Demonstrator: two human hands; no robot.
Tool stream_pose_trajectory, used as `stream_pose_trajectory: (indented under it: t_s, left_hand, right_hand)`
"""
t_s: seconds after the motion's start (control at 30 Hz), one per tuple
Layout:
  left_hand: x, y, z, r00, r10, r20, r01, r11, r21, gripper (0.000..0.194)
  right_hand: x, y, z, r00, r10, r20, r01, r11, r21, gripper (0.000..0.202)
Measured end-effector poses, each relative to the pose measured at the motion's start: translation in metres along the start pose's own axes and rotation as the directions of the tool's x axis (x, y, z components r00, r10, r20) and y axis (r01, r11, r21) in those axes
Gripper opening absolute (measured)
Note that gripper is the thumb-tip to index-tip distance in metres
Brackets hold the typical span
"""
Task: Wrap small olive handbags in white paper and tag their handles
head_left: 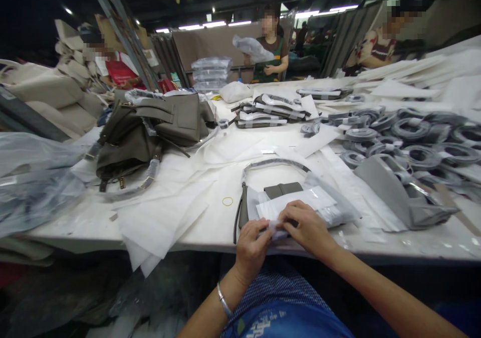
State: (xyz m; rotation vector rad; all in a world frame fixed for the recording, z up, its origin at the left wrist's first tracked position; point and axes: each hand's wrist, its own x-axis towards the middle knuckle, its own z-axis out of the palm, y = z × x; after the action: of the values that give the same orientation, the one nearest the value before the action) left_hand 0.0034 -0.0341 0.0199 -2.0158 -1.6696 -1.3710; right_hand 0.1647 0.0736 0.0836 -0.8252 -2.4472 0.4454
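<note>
Close to the table's front edge lies an olive handbag (pixel 282 190), partly covered by white sheets and a translucent plastic wrapping (pixel 334 202). Its wrapped handle (pixel 278 162) arches behind it. My left hand (pixel 252 240) and my right hand (pixel 306 227) meet at the bag's near side. Both pinch a crumpled piece of thin translucent wrapping (pixel 277 229) between their fingertips. A dark strap end hangs by the bag's left side, near my left hand. The fingers hide whatever lies under the wrapping.
Several olive bags (pixel 161 122) are heaped at left beside loose white sheets (pixel 165 217). Wrapped coiled straps (pixel 409 127) cover the right, with a grey bag piece (pixel 398 192) in front. A yellow rubber band (pixel 227 201) lies mid-table. Co-workers (pixel 272 52) stand across the table.
</note>
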Motion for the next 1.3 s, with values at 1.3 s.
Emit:
stream_pose_trajectory:
  t_s: [1.3]
  left_hand:
    - [-0.003, -0.019, -0.006, 0.954, 0.264, 0.142, -0.284, 0.947, 0.149, 0.037]
  right_hand:
    - [-0.008, 0.038, -0.062, 0.985, 0.098, 0.145, -0.11, 0.991, 0.08, 0.022]
